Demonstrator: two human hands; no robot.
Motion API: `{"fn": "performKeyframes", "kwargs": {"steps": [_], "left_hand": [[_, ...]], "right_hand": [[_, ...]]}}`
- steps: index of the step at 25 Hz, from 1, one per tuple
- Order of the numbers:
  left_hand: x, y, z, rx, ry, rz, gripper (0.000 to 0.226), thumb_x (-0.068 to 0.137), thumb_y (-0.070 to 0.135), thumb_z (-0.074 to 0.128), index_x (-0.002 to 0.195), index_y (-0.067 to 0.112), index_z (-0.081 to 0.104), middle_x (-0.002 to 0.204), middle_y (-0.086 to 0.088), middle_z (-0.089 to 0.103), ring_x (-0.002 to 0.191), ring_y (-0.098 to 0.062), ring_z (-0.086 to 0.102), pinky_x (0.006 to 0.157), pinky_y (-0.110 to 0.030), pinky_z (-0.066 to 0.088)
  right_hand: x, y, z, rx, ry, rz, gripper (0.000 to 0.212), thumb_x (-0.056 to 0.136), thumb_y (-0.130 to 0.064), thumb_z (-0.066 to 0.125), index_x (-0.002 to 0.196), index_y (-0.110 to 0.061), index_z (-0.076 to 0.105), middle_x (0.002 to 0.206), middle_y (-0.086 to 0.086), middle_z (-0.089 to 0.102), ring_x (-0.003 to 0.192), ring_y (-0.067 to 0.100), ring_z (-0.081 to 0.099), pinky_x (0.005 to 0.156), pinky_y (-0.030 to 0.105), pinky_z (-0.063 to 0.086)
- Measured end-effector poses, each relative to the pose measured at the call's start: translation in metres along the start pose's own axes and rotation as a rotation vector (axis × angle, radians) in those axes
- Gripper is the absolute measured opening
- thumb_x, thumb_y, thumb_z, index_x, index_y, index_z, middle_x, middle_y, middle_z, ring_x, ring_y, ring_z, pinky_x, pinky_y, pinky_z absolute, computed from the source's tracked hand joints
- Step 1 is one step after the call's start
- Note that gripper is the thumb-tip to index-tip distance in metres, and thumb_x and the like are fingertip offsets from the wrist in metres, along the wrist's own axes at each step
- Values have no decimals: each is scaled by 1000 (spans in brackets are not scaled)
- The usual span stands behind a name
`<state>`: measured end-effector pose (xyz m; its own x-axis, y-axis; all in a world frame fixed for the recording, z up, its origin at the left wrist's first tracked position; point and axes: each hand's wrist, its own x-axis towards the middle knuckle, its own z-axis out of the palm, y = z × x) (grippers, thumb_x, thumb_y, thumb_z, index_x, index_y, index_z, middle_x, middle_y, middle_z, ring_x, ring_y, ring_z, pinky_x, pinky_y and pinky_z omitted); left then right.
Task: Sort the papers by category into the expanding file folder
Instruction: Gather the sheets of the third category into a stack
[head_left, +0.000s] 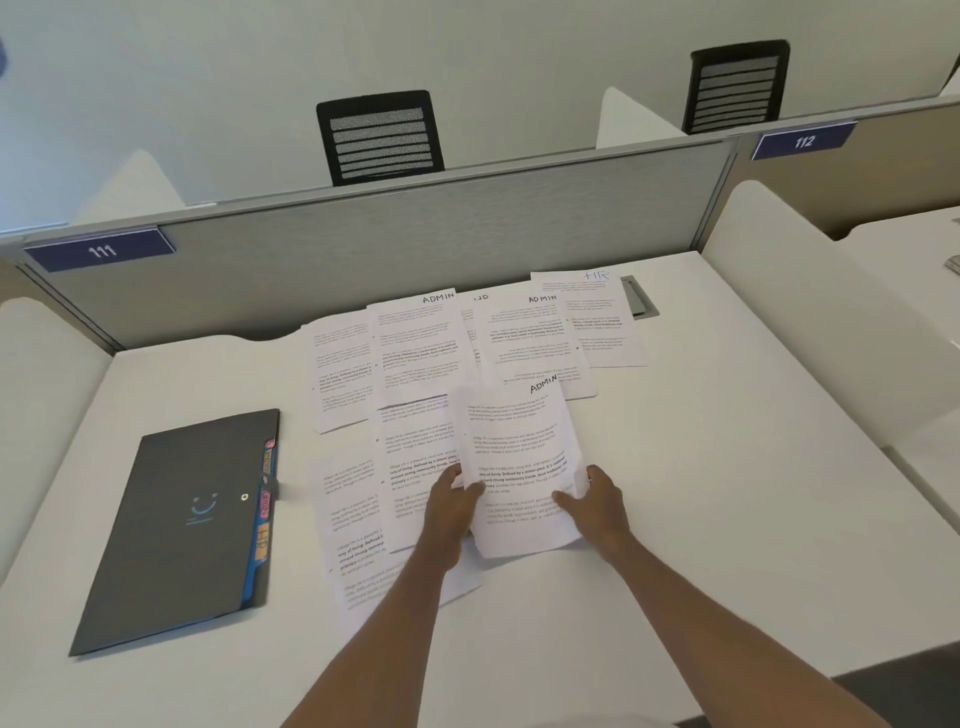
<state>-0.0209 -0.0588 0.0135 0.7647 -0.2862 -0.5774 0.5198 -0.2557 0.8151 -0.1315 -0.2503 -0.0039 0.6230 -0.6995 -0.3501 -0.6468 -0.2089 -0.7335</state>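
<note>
Left hand (451, 501) and right hand (592, 501) pinching the lower edges of a sheet (519, 457) marked ADMIN, thumbs on top, paper bowed upward between them. Below and to the left, more papers (415, 358) spread overlapping across the counter (727, 467), some headed ADMIN, one HR (592, 317). Well apart on the left, folder (182, 519) lying shut and flat, coloured tabs poking from its right edge. Likely risks: creasing the bowed sheet through too tight a pinch; dragging neighbouring sheets off order; misfiling, since the folder must first be opened one-handed and its tabs read sideways.
</note>
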Motion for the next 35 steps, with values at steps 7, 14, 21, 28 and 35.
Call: {"fn": "performKeyframes", "kwargs": {"steps": [7, 14, 21, 28, 35], "left_hand": [[-7, -15, 0, 210, 23, 43, 46, 95, 17, 70, 135, 19, 46, 133, -4, 61, 116, -25, 63, 98, -52, 59], [4, -7, -3, 219, 17, 176, 26, 104, 12, 56, 123, 29, 59, 126, 0, 72, 110, -21, 71, 92, -48, 63], [21, 3, -11, 128, 138, 201, 33, 108, 11, 54, 139, 16, 59, 128, 3, 70, 116, -22, 66, 103, -44, 56], [40, -17, -21, 92, 174, 145, 32, 108, 12, 54, 139, 20, 61, 133, 3, 70, 120, -19, 65, 110, -45, 52], [45, -22, -22, 68, 156, 121, 26, 107, 15, 56, 122, 34, 66, 120, 14, 76, 113, -12, 70, 104, -45, 57]], "right_hand": [[0, -9, 3, -191, -30, -14, 56, 84, -40, 78, 118, -8, 49, 118, 13, 66, 108, 37, 64, 79, 37, 48], [6, -13, -5, -226, 185, -61, 43, 92, -49, 63, 111, -13, 50, 108, 7, 64, 100, 32, 65, 75, 35, 46], [71, -41, -24, -69, 299, -31, 28, 95, -31, 61, 107, -6, 60, 108, 13, 62, 102, 35, 61, 84, 42, 49], [146, -81, -19, -146, 245, 82, 67, 89, -35, 74, 136, 4, 46, 137, 23, 47, 129, 40, 47, 100, 48, 46], [172, -95, 7, -472, 222, 150, 74, 82, -42, 81, 131, -2, 43, 136, 19, 44, 127, 34, 46, 100, 41, 46]]}}
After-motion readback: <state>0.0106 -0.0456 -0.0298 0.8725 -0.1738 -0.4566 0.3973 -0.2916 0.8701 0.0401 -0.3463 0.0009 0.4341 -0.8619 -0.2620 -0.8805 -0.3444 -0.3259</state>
